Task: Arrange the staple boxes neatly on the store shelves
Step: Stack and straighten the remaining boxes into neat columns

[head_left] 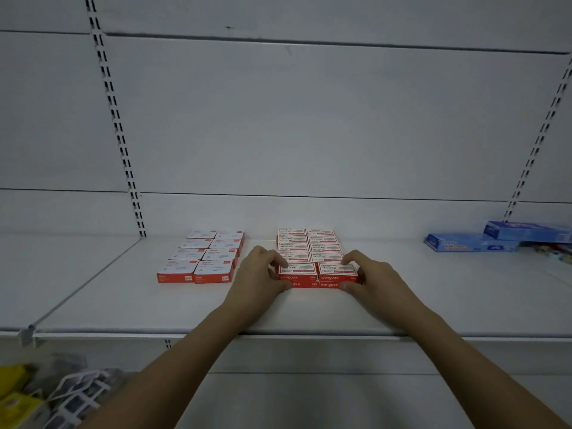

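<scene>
The scene is dimly and evenly lit, with a cool grey cast. The back panel (pixel 309 119) is brightest at its centre and darkened toward the corners. Soft shadows are cast under the shelf (pixel 309 308) lip. Straight uprights are bowed by wide-angle distortion at the edges. Box print is rendered soft and slightly blurred.

Both hands (pixel 263 274) (pixel 368 275) grip the front red staple boxes (pixel 318 275) on the shelf (pixel 309 314).
</scene>
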Motion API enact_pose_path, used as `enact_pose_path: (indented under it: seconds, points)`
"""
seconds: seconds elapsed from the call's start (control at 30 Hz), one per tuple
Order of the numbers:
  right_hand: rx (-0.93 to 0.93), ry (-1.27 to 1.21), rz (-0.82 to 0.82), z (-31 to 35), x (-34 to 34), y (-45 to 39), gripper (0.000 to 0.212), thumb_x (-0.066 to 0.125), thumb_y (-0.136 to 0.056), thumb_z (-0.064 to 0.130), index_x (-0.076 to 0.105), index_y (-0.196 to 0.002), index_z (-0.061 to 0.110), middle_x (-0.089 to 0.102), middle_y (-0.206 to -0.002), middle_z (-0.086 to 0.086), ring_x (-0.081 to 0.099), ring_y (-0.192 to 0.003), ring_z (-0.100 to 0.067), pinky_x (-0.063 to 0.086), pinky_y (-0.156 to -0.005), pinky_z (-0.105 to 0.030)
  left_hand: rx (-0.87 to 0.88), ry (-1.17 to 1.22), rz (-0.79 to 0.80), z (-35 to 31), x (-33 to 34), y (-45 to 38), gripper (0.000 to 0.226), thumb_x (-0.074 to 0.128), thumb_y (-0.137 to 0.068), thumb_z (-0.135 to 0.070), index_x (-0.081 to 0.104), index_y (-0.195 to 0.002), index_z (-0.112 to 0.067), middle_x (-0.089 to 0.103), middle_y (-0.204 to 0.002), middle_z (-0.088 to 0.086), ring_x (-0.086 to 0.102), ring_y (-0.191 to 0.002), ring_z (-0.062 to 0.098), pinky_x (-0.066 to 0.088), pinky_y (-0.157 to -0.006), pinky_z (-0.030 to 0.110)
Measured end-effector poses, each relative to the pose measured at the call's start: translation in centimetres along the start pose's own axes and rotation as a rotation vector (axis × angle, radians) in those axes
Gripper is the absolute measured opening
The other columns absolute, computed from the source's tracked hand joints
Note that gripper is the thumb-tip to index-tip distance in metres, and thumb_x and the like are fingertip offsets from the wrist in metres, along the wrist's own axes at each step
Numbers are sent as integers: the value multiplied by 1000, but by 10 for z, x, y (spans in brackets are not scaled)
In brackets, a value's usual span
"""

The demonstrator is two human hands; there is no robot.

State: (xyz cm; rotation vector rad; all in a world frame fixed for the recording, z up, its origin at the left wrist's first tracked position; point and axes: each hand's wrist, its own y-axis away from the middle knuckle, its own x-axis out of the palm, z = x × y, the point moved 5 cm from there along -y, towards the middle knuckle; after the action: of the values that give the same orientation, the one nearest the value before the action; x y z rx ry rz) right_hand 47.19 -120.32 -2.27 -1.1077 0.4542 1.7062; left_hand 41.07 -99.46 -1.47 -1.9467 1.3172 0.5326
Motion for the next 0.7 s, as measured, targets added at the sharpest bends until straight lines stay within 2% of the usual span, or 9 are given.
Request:
enact_pose_path:
  seconds: [0.1,0.2,0.27,0.3,0.37,0.47,0.57,0.63,0.7]
  points:
    - [20,-98,10,-1,1,2,35,64,-88,41,45,-117,37,59,-116,9,60,-88,-6,49,-73,-18,-6,19,56,3,2,-3,41,77,-78,-34,59,-114,-23,52,-118,-6,54,-91,7,41,-67,8]
    - [156,-424,-85,-5,-5,-2,49,49,-91,55,40,-132,30,48,-131,5,53,-104,-9,45,-75,-20,-129,271,57,5,5,-3,67,57,-84,-57,39,-141,-25,44,-140,-5,49,-117,12,45,-88,21]
    - [281,-694,-100,-8,-3,-9,60,38,-93,61,34,-142,25,42,-143,4,50,-117,-15,44,-94,-30,-244,449,96,1,9,-6,72,35,-87,-67,33,-146,-26,43,-147,-3,49,-127,15,42,-101,32]
    - [330,-849,-84,-6,0,-12,62,35,-94,61,34,-143,24,42,-144,3,51,-120,-19,41,-102,-36,-301,556,127,-2,12,-8,68,28,-90,-66,39,-143,-26,52,-140,-2,55,-120,12,47,-97,27]
    - [360,-1071,-12,5,7,-18,49,32,-98,53,48,-129,18,58,-126,1,64,-102,-19,47,-94,-35,-349,738,168,-13,17,-9,54,22,-96,-61,57,-123,-30,68,-113,-5,67,-90,3,53,-69,12]
    - [336,-988,76,14,20,-30,50,29,-100,52,61,-120,19,73,-104,-5,72,-89,-20,55,-74,-27,-336,772,208,-16,29,-17,48,22,-95,-61,60,-111,-36,71,-112,-4,70,-86,6,53,-72,16]
    - [331,-1001,121,13,19,-33,48,28,-99,52,62,-117,23,74,-102,-5,72,-92,-21,56,-76,-29,-378,810,180,-9,27,-22,47,23,-97,-57,61,-111,-34,72,-93,-10,69,-76,5,53,-65,15]
    - [307,-1009,136,10,15,-36,38,25,-100,50,59,-98,33,73,-91,5,70,-87,-16,52,-77,-27,-386,819,198,-8,26,-28,50,21,-98,-56,59,-112,-28,69,-94,-10,67,-82,7,51,-67,18]
    - [325,-969,68,11,7,-39,35,23,-101,48,55,-99,32,63,-91,13,65,-90,-13,45,-80,-24,-378,830,155,-6,25,-35,39,19,-100,-51,48,-104,-26,59,-94,-13,61,-85,9,47,-71,20]
